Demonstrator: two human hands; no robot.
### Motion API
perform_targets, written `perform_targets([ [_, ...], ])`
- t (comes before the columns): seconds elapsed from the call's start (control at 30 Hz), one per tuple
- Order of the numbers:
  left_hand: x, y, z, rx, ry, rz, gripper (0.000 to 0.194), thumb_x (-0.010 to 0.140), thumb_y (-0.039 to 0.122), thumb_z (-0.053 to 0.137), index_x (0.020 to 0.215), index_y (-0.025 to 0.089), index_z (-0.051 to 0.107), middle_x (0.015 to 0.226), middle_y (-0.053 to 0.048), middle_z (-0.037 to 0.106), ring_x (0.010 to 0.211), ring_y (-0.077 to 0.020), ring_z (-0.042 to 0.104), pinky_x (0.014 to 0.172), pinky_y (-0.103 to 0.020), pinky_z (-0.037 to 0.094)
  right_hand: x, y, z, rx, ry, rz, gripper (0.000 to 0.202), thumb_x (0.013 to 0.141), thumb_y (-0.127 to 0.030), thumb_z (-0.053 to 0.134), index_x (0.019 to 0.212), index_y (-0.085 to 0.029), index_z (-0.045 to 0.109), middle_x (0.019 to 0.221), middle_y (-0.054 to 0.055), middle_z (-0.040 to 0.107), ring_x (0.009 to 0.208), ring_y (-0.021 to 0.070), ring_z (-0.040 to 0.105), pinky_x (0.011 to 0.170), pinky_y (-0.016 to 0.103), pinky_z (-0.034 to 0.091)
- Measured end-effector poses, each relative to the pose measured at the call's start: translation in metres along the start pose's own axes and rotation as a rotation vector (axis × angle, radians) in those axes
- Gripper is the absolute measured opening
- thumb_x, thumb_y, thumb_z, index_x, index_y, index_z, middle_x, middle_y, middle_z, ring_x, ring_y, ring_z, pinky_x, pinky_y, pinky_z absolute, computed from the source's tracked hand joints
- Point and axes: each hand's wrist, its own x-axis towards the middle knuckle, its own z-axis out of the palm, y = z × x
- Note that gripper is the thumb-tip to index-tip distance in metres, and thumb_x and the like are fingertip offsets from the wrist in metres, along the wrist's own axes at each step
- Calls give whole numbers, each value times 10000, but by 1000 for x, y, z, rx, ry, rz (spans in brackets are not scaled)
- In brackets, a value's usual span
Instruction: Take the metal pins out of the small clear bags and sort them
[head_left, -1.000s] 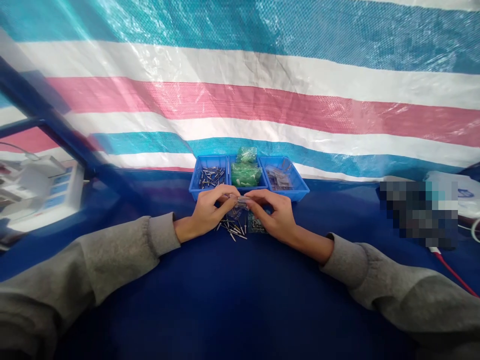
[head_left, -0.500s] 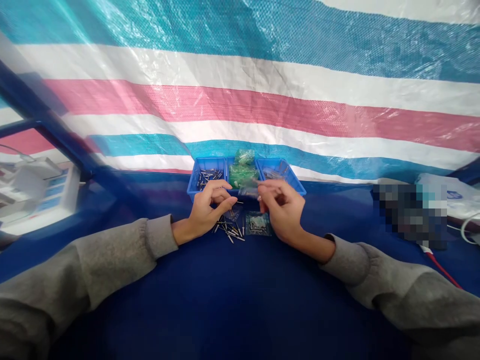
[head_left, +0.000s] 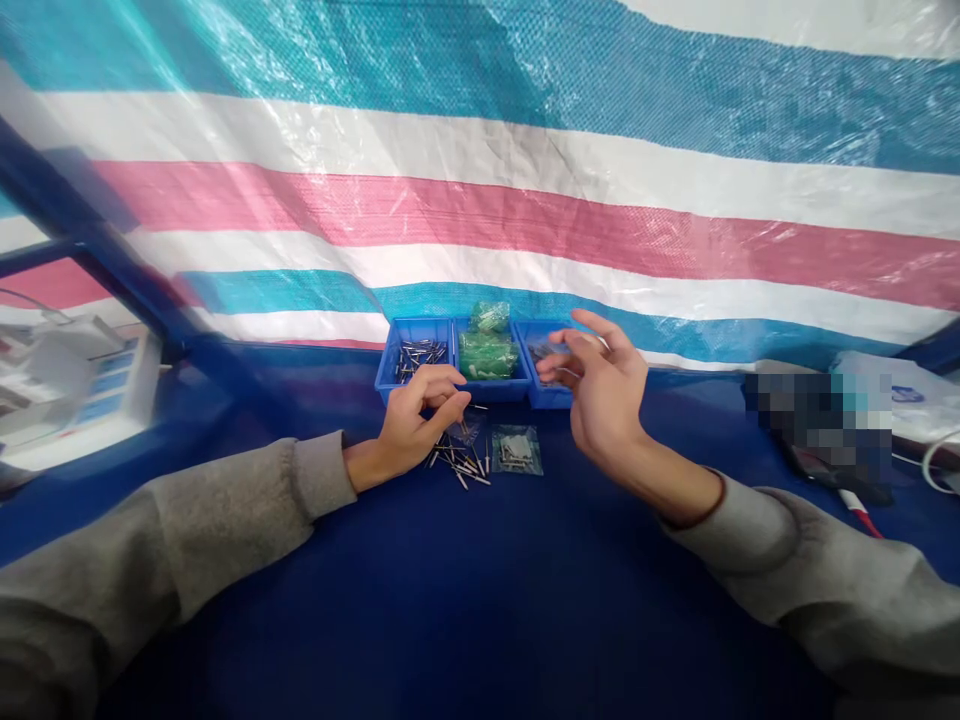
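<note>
My left hand (head_left: 416, 415) is closed with thumb and fingers curled toward each other. What it holds, if anything, is hidden. Below its fingers lie loose blind rivets (head_left: 465, 466) and part of a small clear plastic bag (head_left: 466, 432). My right hand (head_left: 609, 385) hovers over the right blue bin (head_left: 553, 398), fingers apart, with slight blur at the tips. Greyish contents in that bin are partly covered by the fingers. To the left of my right wrist, a clear bag of rivets (head_left: 517, 450) lies flat on the table.
The left blue bin (head_left: 386, 372) contains more loose rivets. Green-tinted bags (head_left: 487, 352) fill the middle bin. A dark, pixelated object (head_left: 817, 430) and a white plastic bag (head_left: 885, 385) lie at right. Behind the bins hangs a striped tarp (head_left: 465, 215).
My right hand has moved right and away from my left hand, over the right bin, and its fingers have opened. The clear bag it held is gone from between the hands. My left hand stays put.
</note>
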Motion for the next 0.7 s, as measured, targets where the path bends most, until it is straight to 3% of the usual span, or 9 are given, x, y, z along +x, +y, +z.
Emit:
perform_targets([
  [0.1,0,1,0,7,12,-6,116,870,223,507,965,161,482,552,54,539,480,-51,536,447,-140,384,-4,-11,1,-526,-390,-151,63,775,-228,547,762,-180,586,497,-56,528,390,75,485,443,222,407],
  [0.17,0,1,0,6,12,-8,105,875,214,494,965,160,479,553,54,538,483,-50,536,450,-141,383,-6,-18,0,-1047,-676,-250,85,748,-235,600,698,-170,621,523,-6,573,498,130,559,512,260,420],
  [0.23,0,2,0,6,8,-7,102,879,204,483,969,158,477,556,52,539,488,-51,534,452,-143,383,-8,-21,-1,-1460,-856,-329,161,728,-307,647,769,-152,650,634,69,639,623,220,619,544,303,428],
  [0.33,0,2,0,22,4,-1,95,875,183,484,964,154,479,553,54,534,488,-49,527,456,-142,384,-11,-18,-3,-1715,-1097,-349,259,772,-371,618,861,-130,646,752,131,670,693,273,647,539,309,424],
  [0.43,0,2,0,31,1,8,88,870,167,487,956,153,478,550,60,526,477,-42,518,459,-139,386,-9,-12,-3,-1734,-1185,-344,211,814,-335,579,860,-136,636,768,119,674,702,256,654,531,283,408],
  [0.57,1,4,0,46,0,16,76,872,178,484,944,151,485,553,56,534,472,-42,517,452,-140,388,-7,-11,-1,-1740,-1149,-355,139,833,-257,545,835,-149,632,775,98,680,711,233,657,529,266,390],
  [0.7,2,4,-1,66,-9,23,59,874,188,484,917,149,496,548,54,533,471,-45,516,441,-139,385,-10,-16,0,-1764,-1080,-381,250,816,-383,557,844,-148,636,781,101,680,729,249,657,530,271,399],
])
